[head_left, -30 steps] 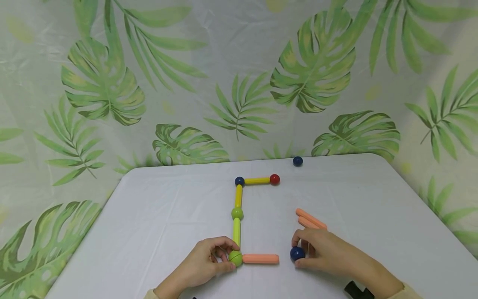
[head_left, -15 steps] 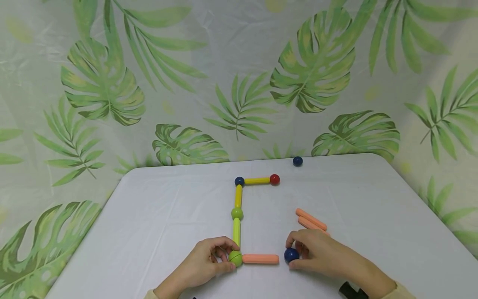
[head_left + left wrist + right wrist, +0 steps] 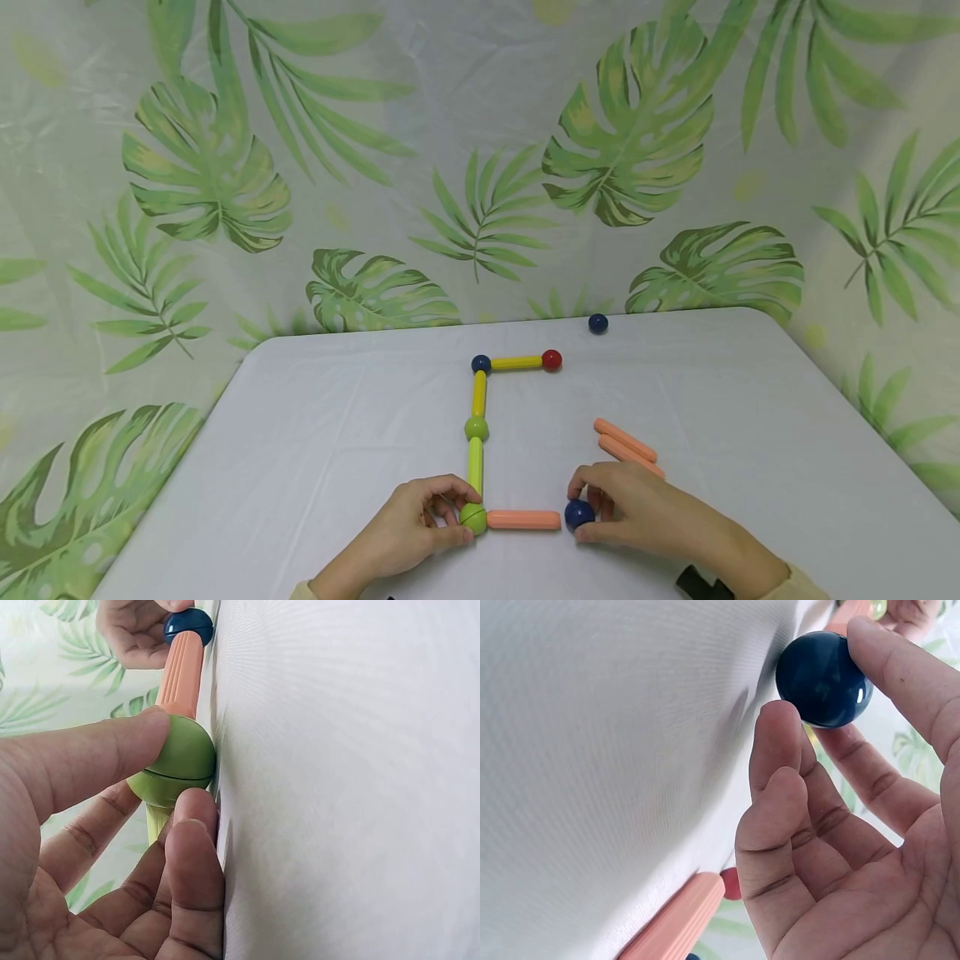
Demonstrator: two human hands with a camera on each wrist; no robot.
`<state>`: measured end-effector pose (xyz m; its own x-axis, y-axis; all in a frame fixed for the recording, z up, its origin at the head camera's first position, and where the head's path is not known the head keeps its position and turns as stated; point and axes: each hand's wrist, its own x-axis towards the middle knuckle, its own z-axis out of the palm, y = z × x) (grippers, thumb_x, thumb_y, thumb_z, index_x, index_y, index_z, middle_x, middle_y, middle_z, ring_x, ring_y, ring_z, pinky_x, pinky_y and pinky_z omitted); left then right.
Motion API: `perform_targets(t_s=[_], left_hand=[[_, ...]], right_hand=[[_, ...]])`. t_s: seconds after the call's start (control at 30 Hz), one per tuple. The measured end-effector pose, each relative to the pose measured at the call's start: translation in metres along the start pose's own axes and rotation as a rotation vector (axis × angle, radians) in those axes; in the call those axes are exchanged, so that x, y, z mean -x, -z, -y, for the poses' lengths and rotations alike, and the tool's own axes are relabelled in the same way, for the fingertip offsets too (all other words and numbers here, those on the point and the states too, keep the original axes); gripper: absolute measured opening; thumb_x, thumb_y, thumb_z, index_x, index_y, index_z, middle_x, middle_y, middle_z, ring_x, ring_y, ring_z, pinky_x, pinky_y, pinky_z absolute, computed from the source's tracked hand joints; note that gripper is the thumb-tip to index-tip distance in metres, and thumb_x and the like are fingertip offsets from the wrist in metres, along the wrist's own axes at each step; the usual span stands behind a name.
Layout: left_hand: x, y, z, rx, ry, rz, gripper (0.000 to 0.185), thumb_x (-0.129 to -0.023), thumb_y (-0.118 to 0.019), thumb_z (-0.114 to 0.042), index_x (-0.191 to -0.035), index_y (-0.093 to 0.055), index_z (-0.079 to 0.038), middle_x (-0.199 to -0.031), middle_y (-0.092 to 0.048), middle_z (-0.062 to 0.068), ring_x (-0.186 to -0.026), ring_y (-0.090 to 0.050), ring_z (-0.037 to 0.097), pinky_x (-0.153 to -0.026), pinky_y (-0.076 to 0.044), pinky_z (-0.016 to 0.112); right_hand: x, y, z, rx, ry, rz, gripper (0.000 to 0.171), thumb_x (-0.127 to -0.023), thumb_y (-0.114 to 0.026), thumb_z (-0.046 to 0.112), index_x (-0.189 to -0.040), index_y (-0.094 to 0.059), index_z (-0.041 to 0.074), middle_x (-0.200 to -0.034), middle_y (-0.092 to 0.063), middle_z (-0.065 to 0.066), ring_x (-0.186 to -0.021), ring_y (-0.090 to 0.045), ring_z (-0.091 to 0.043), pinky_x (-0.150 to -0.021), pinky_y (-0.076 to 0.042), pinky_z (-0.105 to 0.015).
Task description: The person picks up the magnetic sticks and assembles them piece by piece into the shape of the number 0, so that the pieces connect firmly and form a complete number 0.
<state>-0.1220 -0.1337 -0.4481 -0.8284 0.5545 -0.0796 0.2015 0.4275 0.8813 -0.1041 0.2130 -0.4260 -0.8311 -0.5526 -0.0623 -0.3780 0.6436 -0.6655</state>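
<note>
A green ball (image 3: 473, 517) was pinched by the left hand (image 3: 408, 529), a blue ball (image 3: 579, 514) by the right hand (image 3: 645, 512), beside an orange rod (image 3: 523, 520)

Six balls (image 3: 597, 323), three yellow or green rods (image 3: 517, 362), three orange rods (image 3: 523, 520), two hands (image 3: 416, 527)

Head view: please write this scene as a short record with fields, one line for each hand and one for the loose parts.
left hand: pinches green ball at the frame's near corner
right hand: pinches dark blue ball at the free end of orange stick
loose parts: two orange sticks; blue ball at far edge
surface: white table
</note>
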Motion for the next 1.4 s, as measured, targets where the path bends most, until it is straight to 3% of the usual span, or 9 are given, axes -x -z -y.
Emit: perform_targets(t_s=[0.37,0.7,0.83,1.0,1.2,1.4], left_hand=[[0.000,-0.001,-0.001,-0.005,-0.003,0.001,0.029,-0.089,-0.088,-0.015,-0.116,-0.076,-0.020,-0.099,-0.071,-0.002,-0.079,-0.061,0.003,-0.062,-0.047,0.016],[0.001,-0.002,-0.001,0.005,0.024,0.001,0.030,-0.090,-0.088,-0.017,-0.117,-0.076,-0.020,-0.101,-0.071,-0.002,-0.081,-0.061,0.004,-0.062,-0.047,0.017],[0.001,-0.003,-0.001,0.003,0.024,0.001,0.030,-0.090,-0.088,-0.017,-0.117,-0.076,-0.020,-0.102,-0.071,-0.002,-0.082,-0.061,0.005,-0.063,-0.047,0.017],[0.002,-0.002,-0.002,-0.044,-0.017,0.003,0.030,-0.091,-0.087,-0.019,-0.118,-0.076,-0.021,-0.104,-0.072,-0.003,-0.082,-0.062,0.004,-0.064,-0.049,0.018],[0.004,0.001,-0.008,-0.146,-0.079,-0.020,0.028,-0.093,-0.086,-0.022,-0.119,-0.075,-0.023,-0.109,-0.072,-0.004,-0.083,-0.063,0.001,-0.065,-0.052,0.019],[0.002,0.004,-0.020,-0.242,-0.153,-0.054,0.026,-0.092,-0.087,-0.020,-0.115,-0.076,-0.021,-0.110,-0.073,-0.003,-0.083,-0.063,0.000,-0.065,-0.051,0.021]], right_hand=[[-0.001,-0.002,0.002,0.000,0.049,-0.011,0.033,-0.091,-0.086,0.044,-0.109,-0.069,0.022,-0.087,-0.062,0.014,-0.076,-0.055,0.003,-0.066,-0.049,-0.019],[0.004,0.003,0.003,-0.026,-0.010,0.012,0.031,-0.093,-0.085,0.042,-0.112,-0.069,0.022,-0.088,-0.062,0.013,-0.078,-0.055,0.002,-0.068,-0.050,-0.021],[0.006,0.014,0.001,-0.010,0.003,-0.017,0.030,-0.094,-0.084,0.039,-0.112,-0.071,0.019,-0.087,-0.060,0.012,-0.077,-0.056,0.002,-0.070,-0.052,-0.023],[0.009,0.030,-0.005,0.062,0.009,-0.079,0.029,-0.095,-0.083,0.034,-0.112,-0.070,0.015,-0.085,-0.059,0.012,-0.075,-0.054,0.003,-0.068,-0.052,-0.023],[0.012,0.046,-0.016,0.154,-0.041,-0.163,0.022,-0.096,-0.082,0.028,-0.108,-0.070,0.014,-0.081,-0.059,0.012,-0.071,-0.049,0.003,-0.063,-0.046,-0.021],[0.013,0.054,-0.025,0.191,-0.113,-0.185,0.018,-0.097,-0.080,0.024,-0.107,-0.071,0.013,-0.077,-0.061,0.010,-0.066,-0.050,-0.001,-0.061,-0.046,-0.022]])
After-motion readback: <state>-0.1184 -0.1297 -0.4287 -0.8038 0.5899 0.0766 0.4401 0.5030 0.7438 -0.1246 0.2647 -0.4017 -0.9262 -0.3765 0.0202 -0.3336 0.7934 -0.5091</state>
